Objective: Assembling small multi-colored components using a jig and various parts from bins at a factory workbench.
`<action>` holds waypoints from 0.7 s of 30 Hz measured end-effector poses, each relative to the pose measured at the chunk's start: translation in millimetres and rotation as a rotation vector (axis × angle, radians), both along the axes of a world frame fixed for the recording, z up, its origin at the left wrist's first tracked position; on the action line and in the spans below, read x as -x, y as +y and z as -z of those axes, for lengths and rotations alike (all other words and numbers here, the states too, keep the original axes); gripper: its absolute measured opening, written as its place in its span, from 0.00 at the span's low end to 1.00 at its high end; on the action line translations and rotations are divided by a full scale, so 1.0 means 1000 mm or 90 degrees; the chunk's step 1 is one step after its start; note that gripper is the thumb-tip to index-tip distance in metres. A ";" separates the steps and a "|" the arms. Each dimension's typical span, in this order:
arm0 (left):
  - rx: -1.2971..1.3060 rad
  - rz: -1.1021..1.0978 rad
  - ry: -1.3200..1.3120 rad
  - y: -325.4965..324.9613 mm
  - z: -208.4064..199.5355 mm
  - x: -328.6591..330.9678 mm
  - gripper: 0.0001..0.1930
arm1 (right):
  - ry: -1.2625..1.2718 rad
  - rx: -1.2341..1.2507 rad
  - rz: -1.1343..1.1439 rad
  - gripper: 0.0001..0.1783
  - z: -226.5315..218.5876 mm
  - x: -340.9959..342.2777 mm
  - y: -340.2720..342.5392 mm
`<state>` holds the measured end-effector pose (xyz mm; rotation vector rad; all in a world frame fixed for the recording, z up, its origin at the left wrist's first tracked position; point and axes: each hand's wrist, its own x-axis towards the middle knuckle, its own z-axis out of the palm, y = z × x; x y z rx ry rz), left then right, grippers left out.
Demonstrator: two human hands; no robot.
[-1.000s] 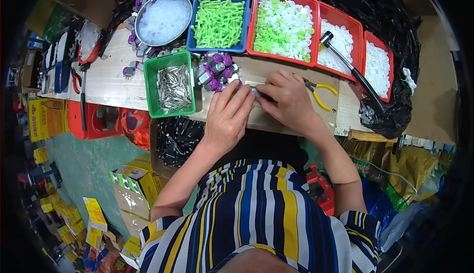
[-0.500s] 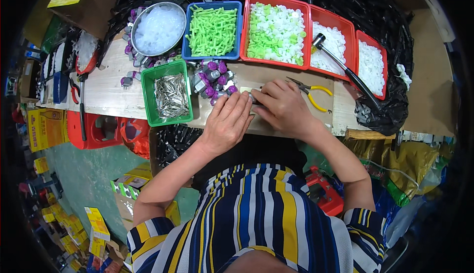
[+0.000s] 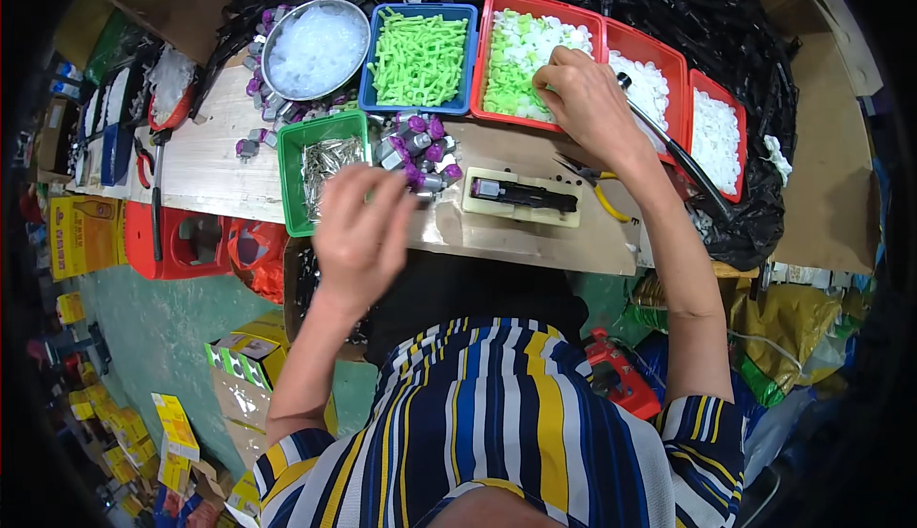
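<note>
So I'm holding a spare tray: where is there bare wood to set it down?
Bare wood lies left of the green bin, below the metal bowl. A narrow strip runs behind the black jig. The tray row, where the right hand reaches, is packed.

1. A round metal bowl [image 3: 315, 48] with clear white plastic pieces stands at the far left of the wooden table [image 3: 215, 160].
2. A blue rectangular tray [image 3: 418, 58] of green plastic sticks stands just beside the bowl.
3. Two red trays [image 3: 721, 137] with white pieces stand at the far right.
4. Yellow cardboard boxes [image 3: 172, 432] lie on the green floor.
</note>
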<state>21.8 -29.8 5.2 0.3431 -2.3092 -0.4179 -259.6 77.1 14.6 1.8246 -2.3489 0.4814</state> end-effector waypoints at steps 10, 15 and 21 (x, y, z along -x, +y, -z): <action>-0.024 -0.144 -0.255 -0.057 0.007 -0.035 0.09 | 0.092 -0.076 -0.035 0.04 -0.008 0.001 -0.011; -0.039 -0.124 -0.262 -0.066 0.013 -0.029 0.04 | 0.141 -0.106 -0.064 0.03 -0.006 0.006 -0.020; -0.034 -0.120 -0.260 -0.069 0.015 -0.029 0.05 | -0.055 -0.058 -0.030 0.06 -0.023 0.013 -0.015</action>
